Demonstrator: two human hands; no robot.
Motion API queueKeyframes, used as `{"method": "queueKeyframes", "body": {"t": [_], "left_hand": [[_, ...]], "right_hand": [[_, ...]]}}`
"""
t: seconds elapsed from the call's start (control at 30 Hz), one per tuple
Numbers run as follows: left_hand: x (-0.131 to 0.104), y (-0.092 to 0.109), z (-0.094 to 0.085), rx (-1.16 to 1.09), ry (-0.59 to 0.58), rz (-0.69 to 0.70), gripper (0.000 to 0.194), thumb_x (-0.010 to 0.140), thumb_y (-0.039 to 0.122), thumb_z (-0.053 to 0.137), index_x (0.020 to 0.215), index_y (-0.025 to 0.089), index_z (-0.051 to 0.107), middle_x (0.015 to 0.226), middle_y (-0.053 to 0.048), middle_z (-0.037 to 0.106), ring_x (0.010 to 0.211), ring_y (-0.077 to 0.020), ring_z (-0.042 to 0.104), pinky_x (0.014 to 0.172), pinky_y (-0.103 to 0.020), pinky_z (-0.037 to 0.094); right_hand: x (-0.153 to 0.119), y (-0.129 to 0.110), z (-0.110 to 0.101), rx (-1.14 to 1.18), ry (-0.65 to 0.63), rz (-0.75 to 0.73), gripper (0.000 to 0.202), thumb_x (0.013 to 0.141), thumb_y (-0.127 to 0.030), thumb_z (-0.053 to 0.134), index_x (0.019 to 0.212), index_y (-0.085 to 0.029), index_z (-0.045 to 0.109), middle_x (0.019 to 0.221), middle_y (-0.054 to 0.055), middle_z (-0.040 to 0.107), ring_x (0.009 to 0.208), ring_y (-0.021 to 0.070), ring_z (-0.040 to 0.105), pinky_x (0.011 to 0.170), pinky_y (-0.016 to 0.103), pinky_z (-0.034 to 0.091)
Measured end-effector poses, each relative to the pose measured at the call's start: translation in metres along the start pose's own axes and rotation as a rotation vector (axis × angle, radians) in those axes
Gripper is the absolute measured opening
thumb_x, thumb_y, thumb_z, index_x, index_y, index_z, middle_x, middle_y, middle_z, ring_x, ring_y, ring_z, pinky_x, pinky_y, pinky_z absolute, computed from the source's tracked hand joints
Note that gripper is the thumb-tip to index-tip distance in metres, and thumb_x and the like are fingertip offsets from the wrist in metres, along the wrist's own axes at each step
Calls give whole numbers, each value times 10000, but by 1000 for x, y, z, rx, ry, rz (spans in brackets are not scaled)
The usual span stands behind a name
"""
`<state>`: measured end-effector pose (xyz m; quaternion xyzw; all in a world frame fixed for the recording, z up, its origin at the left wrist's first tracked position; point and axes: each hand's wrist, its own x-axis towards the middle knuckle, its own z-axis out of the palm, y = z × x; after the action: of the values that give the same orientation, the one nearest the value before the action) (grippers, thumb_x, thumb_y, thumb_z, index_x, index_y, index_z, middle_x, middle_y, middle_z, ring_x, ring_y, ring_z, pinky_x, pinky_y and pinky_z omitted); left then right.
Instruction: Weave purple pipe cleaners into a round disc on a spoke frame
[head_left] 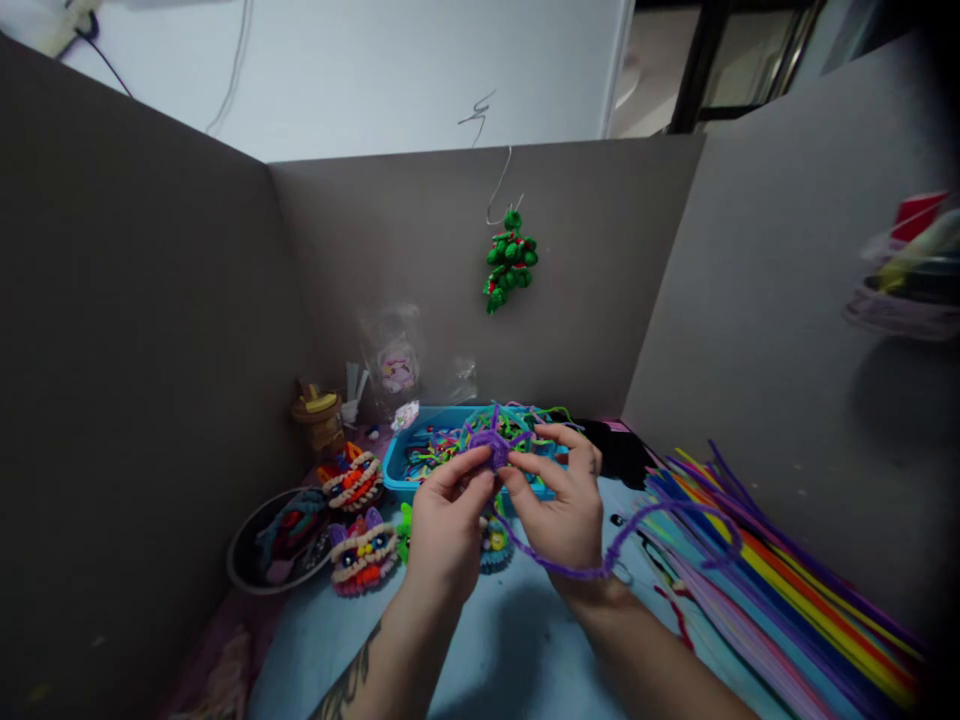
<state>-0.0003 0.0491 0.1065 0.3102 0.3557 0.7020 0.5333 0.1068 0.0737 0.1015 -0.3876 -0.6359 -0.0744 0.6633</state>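
Note:
A small purple piece of twisted pipe cleaner (493, 446) is held up between both hands, with short purple ends sticking out around it. My left hand (448, 515) pinches its lower left side between thumb and fingers. On the right side, the thumb and index finger of my right hand (561, 500) grip it too, the other fingers curled loosely above. A long purple strand (577, 572) trails from the piece beneath my right hand and loops out to the right. Behind the hands sits a blue bin (396, 462) of colourful pipe cleaner scraps, partly hidden by them.
Finished pipe cleaner faces (364, 552) stand left of my hands, beside a round dark bowl (234, 575). Bundled coloured pipe cleaners (795, 590) lie on the right. A green ornament (511, 262) hangs on the grey back panel (375, 240); side panels enclose the table.

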Motion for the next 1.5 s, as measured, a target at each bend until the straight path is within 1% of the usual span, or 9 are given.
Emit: {"method": "queueKeyframes", "body": {"t": [0.23,0.53,0.63,0.8,0.9,1.0,1.13,1.33,1.5], "left_hand": [[4,-6,-5,66,14,56,272,582,235,803,840,170,749,788,-44,729,703,-124,623,709,-242,475],[-1,6,1,10,-31,-4,239,582,222,784,811,158,759,812,-60,727,712,-132,616,665,-229,467],[2,4,-3,25,-8,41,244,630,224,755,869,174,753,876,-61,731,752,-131,625,690,-228,471],[11,-1,-10,5,38,129,255,672,222,739,926,193,736,915,-51,732,835,-149,642,793,-268,482],[14,-1,-12,8,78,159,277,669,231,746,943,191,728,918,-45,730,814,-142,642,768,-257,487],[14,-1,-11,34,126,147,322,639,243,767,949,167,725,858,-47,728,721,-123,630,680,-225,482],[13,-1,-10,-30,115,68,393,587,260,800,956,153,716,766,-37,710,629,-113,608,604,-222,469],[20,-4,-13,-63,148,114,372,599,286,803,933,157,703,789,-18,690,637,-86,597,608,-198,456],[27,-7,-15,-58,182,114,340,559,230,824,854,129,688,728,-11,677,614,-81,600,618,-200,465]], "right_hand": [[-3,1,4,60,-79,120,93,763,-236,636,677,-208,659,1116,84,561,1065,268,500,882,460,430],[3,4,-2,175,-315,349,153,783,-245,607,643,-185,615,1198,90,490,1086,259,518,934,431,406],[6,3,0,251,-302,335,21,759,-216,619,756,-202,635,1163,84,495,1105,250,505,942,420,410],[6,-5,-4,330,-328,178,340,633,-60,563,930,-227,573,1024,57,480,1071,232,499,945,416,432],[5,-10,-9,259,-416,93,424,622,-53,585,994,-254,603,1166,75,413,1173,262,428,991,458,392],[3,-14,-10,245,-467,26,297,675,-129,662,932,-279,661,1282,58,371,1234,293,369,1023,501,338],[2,-15,-6,281,-454,-77,152,702,-157,679,787,-281,701,1195,40,456,1174,288,404,1006,508,329],[2,-15,-8,388,-382,-47,139,751,-122,627,770,-255,664,950,29,531,929,201,528,849,393,445],[2,-13,-16,501,-288,5,109,780,-136,601,758,-239,631,901,28,514,862,181,543,764,335,473]]}}
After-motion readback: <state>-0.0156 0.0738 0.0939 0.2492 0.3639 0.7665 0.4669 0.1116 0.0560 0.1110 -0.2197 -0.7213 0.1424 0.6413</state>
